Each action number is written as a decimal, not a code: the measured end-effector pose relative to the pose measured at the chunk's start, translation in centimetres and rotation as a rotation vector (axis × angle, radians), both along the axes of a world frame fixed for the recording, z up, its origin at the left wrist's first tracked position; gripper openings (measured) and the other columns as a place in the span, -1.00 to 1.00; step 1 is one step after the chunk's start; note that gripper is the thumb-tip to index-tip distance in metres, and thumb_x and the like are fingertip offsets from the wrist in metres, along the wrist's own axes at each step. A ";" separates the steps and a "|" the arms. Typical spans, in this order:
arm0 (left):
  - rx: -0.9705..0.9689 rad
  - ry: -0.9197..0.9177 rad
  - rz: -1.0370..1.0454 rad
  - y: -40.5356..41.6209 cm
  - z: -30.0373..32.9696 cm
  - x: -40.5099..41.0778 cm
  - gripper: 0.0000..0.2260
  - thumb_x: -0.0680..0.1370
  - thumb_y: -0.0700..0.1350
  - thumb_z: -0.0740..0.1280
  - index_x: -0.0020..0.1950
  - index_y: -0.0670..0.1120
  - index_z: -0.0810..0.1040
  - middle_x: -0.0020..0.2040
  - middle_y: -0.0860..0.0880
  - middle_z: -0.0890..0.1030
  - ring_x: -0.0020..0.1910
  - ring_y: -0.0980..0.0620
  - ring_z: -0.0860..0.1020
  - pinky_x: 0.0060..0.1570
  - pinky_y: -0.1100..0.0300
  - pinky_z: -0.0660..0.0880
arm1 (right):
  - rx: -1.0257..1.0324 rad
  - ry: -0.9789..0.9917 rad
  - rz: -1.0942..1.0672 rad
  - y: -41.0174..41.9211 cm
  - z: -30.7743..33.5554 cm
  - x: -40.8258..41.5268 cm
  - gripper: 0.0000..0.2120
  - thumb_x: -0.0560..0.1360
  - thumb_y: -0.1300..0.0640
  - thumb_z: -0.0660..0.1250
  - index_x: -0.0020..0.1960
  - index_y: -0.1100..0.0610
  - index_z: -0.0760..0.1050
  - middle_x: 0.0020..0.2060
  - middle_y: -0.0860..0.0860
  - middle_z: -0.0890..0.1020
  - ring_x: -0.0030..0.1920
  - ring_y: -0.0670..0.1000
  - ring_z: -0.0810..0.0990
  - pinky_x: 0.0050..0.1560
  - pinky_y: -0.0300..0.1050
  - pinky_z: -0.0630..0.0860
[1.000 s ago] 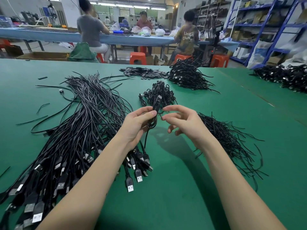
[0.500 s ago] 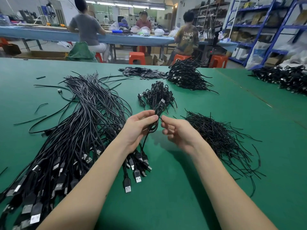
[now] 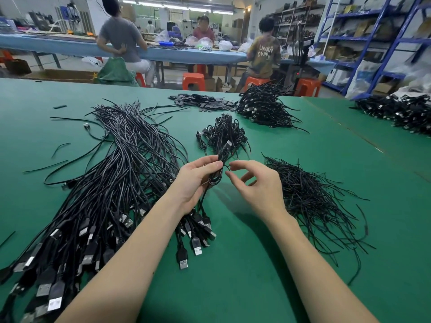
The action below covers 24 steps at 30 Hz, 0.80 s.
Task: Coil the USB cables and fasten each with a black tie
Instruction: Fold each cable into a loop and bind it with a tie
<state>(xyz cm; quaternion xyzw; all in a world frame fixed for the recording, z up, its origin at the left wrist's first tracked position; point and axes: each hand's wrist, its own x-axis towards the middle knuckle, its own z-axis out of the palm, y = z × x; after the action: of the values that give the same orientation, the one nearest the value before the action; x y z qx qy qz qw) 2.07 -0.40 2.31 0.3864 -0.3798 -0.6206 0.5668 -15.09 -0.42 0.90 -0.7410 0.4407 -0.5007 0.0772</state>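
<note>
My left hand (image 3: 197, 180) grips a coiled black USB cable (image 3: 221, 164) above the green table (image 3: 233, 276), its plug pointing up and away. My right hand (image 3: 254, 183) pinches a thin black tie (image 3: 227, 167) at the coil's middle with thumb and forefinger. A big bundle of loose USB cables (image 3: 112, 178) lies to the left, plugs toward me. A heap of black ties (image 3: 310, 197) lies to the right. A small pile of tied coils (image 3: 224, 134) sits just beyond my hands.
A larger pile of cables (image 3: 263, 106) and flat black pieces (image 3: 200, 101) lie farther back. More cables (image 3: 401, 110) rest on the table at the right. Loose cable bits (image 3: 44, 169) lie at the left. People sit at a blue bench (image 3: 175, 54) behind.
My right hand's fingers have shifted at the coil's middle, now pinching the tie close to the cable. The left hand keeps its grip on the coil.
</note>
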 end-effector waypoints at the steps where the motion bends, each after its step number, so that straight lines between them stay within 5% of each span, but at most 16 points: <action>1: -0.001 0.003 -0.002 0.0 0.0 0.0 -0.85 0.51 -0.26 0.42 0.04 -0.09 0.62 -0.27 0.01 0.67 -0.37 0.14 0.58 -0.36 0.34 0.49 | -0.030 0.018 -0.005 0.0 0.0 0.1 -0.89 0.52 0.00 0.48 0.02 -0.02 0.68 -0.08 -0.22 0.70 -0.30 -0.13 0.59 -0.23 -0.15 0.57; 4: -0.019 -0.017 -0.002 0.0 -0.1 0.1 -0.86 0.50 -0.24 0.44 0.03 -0.08 0.62 -0.26 0.02 0.67 -0.35 0.14 0.58 -0.35 0.34 0.49 | 0.019 -0.012 0.060 -0.1 0.1 0.1 -0.95 0.55 0.07 0.46 -0.08 0.02 0.66 -0.18 -0.18 0.68 -0.35 -0.10 0.59 -0.32 -0.20 0.50; 8: -0.039 -0.025 -0.019 0.1 -0.1 0.1 -0.80 0.39 -0.16 0.50 0.00 -0.06 0.64 -0.19 -0.02 0.69 -0.28 0.10 0.60 -0.27 0.30 0.51 | 0.801 -0.660 0.373 0.2 1.6 1.0 -0.85 0.56 0.17 0.40 -0.18 0.10 0.66 -0.28 -0.04 0.67 -0.45 -0.08 0.50 -0.46 -0.28 0.36; 10: -0.047 -0.039 -0.024 0.1 -0.2 0.1 -0.81 0.42 -0.16 0.49 0.01 -0.05 0.64 -0.18 -0.02 0.69 -0.26 0.10 0.61 -0.25 0.30 0.52 | 1.033 -0.846 0.457 0.3 2.0 1.0 -0.84 0.54 0.14 0.38 -0.19 0.09 0.65 -0.27 -0.03 0.66 -0.45 -0.09 0.46 -0.49 -0.30 0.32; 12: -0.034 -0.017 -0.001 0.0 -0.2 0.2 -0.84 0.47 -0.22 0.45 0.04 -0.08 0.63 -0.21 -0.02 0.69 -0.29 0.10 0.62 -0.28 0.31 0.52 | 0.907 -0.666 0.430 0.1 1.7 0.8 -0.86 0.56 0.13 0.39 -0.16 0.08 0.66 -0.24 -0.02 0.69 -0.43 -0.05 0.49 -0.46 -0.29 0.36; 17: -0.012 -0.006 0.024 -0.1 -0.1 0.0 -0.86 0.52 -0.27 0.41 0.05 -0.12 0.61 -0.26 0.01 0.68 -0.36 0.14 0.59 -0.35 0.33 0.50 | 0.230 0.023 0.129 0.0 1.0 0.0 -0.94 0.51 0.02 0.48 -0.09 -0.02 0.63 -0.20 -0.22 0.68 -0.40 -0.05 0.57 -0.25 -0.13 0.54; 24: -0.006 0.005 0.020 0.0 -0.2 0.1 -0.85 0.52 -0.28 0.41 0.06 -0.14 0.61 -0.21 -0.03 0.68 -0.33 0.13 0.59 -0.33 0.33 0.51 | -0.020 0.241 0.065 0.2 1.1 0.0 -0.80 0.62 -0.08 0.33 -0.08 0.01 0.59 -0.18 -0.17 0.62 -0.37 -0.10 0.53 -0.17 -0.01 0.54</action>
<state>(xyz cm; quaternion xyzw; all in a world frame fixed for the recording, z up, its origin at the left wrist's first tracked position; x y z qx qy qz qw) 2.15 -0.42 2.14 0.3870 -0.3761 -0.6148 0.5751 -15.11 -0.22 2.05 -0.8105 0.4173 -0.4097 0.0325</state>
